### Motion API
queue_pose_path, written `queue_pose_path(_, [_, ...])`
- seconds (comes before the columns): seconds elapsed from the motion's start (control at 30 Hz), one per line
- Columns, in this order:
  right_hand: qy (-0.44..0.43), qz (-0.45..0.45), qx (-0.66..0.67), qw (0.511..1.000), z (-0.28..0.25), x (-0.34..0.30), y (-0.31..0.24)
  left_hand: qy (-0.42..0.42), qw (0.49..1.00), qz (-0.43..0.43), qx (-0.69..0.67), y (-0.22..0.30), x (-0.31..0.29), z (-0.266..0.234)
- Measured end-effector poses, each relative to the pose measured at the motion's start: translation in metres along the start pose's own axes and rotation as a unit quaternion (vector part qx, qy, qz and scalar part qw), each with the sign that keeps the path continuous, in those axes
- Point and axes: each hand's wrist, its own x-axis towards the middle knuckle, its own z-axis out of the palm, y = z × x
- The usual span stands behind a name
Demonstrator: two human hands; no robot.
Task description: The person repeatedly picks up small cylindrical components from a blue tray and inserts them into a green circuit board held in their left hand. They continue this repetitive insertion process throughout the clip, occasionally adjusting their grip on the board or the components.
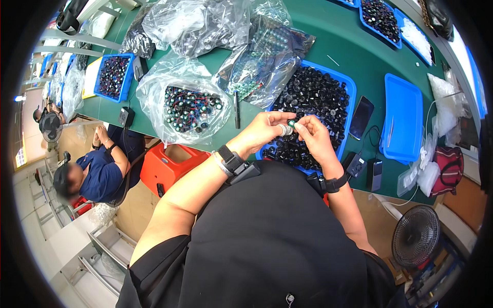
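1 sm. green pc. pinched btwn curled L hand & curled R hand, over blue tray.

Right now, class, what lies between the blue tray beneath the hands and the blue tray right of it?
The head view shows a dark smartphone on the green tabletop between them, with a black cable beside it.

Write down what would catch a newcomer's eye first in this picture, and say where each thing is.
First come the left hand and right hand, meeting at a small green piece near the centre. Beneath them spreads a large blue tray heaped with black parts. The bright red stool also stands out, left of the wearer, below the table's edge.
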Motion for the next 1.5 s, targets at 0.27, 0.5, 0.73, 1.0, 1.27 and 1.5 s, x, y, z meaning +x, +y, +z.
queue_pose_path(0.27, [-0.039, 0.04, -0.001, 0.998, 0.002, 0.001, 0.003, 0.047, 0.999, -0.018, -0.021, -0.009, 0.007, 0.001])
queue_pose_path(0.5, [-0.037, 0.108, -0.044, 0.992, 0.011, -0.006, -0.019, 0.107, 0.962, 0.066, 0.241, -0.009, 0.006, 0.008])
queue_pose_path(0.73, [-0.033, 0.11, -0.056, 0.992, 0.018, 0.0, -0.022, 0.272, 0.932, 0.104, 0.216, -0.016, 0.023, -0.022])
queue_pose_path(1.0, [0.011, 0.139, -0.011, 0.99, -0.028, -0.002, 0.019, 0.419, 0.898, 0.132, -0.014, -0.02, -0.02, -0.159])
queue_pose_path(1.27, [0.032, 0.16, -0.007, 0.987, -0.025, -0.006, 0.03, 0.522, 0.581, 0.19, 0.594, -0.013, -0.032, -0.201])
queue_pose_path(1.5, [0.019, 0.141, -0.014, 0.99, -0.022, -0.007, 0.032, 0.143, 0.799, 0.253, 0.527, -0.037, 0.002, -0.047])
